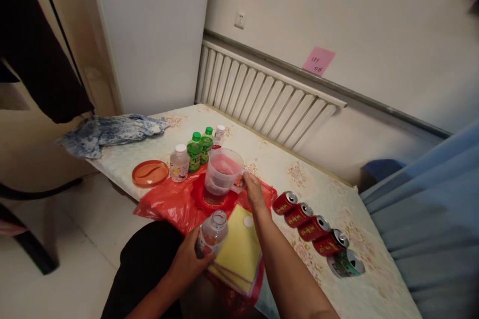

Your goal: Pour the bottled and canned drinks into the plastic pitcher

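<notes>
My right hand (251,187) is closed around the handle of a clear plastic measuring jug (220,174), which is over a red scalloped dish (200,202); whether it touches the dish I cannot tell. In my left hand (190,254) is an open clear bottle (214,229) with a printed label, tilted slightly and without a cap. Beneath it lies a stack of yellow sheets (239,244) with a white cap (248,222) on top. A red plastic bag (160,204) spreads under the dish and sheets.
Behind the jug stand a white-capped bottle (179,163), two green-capped bottles (194,152) and another white-capped bottle (219,135). An orange lid (150,173) lies left. Several red cans (313,228) and a green can (345,264) line the right. A radiator (258,89) runs behind.
</notes>
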Demonstrator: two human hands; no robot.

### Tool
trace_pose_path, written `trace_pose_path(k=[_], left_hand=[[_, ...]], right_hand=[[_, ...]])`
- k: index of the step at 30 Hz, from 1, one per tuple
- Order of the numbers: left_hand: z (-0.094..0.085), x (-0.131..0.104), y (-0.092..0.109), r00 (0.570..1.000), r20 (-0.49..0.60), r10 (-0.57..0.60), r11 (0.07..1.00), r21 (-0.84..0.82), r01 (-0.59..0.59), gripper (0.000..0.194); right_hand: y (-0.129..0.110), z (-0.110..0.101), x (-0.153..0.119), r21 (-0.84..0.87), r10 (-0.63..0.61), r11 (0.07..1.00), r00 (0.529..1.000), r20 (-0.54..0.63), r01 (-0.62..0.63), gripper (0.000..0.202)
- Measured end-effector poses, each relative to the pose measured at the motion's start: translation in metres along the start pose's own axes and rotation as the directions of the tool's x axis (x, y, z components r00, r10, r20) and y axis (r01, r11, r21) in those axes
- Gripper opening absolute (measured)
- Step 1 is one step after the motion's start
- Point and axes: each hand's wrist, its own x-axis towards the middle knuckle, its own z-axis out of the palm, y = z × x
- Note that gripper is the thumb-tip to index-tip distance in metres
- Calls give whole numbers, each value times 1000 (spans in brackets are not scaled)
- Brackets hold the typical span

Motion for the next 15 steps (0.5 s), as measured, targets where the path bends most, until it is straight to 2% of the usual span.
trace_pose_path(k=[4, 9, 12, 15], left_hand=[[-1, 0, -3, 1000, -5, -2, 1000, -16, 2, 59], [-5, -2, -2, 999, -34, 10, 1000, 1, -9, 60], [-9, -4, 3, 999, -48, 24, 1000, 16, -24, 58], [-11, -6, 7, 999, -50, 14, 1000, 26, -13, 57]], right_hand=[[-4, 18, 0, 54, 25, 998, 999, -22, -24, 43], [-20, 36, -5, 123, 30, 992, 989, -148, -12, 40], [-40, 33, -9, 122, 2, 992, 983, -184, 21, 40], [-66, 19, -12, 73, -57, 995, 975, -216, 74, 39]])
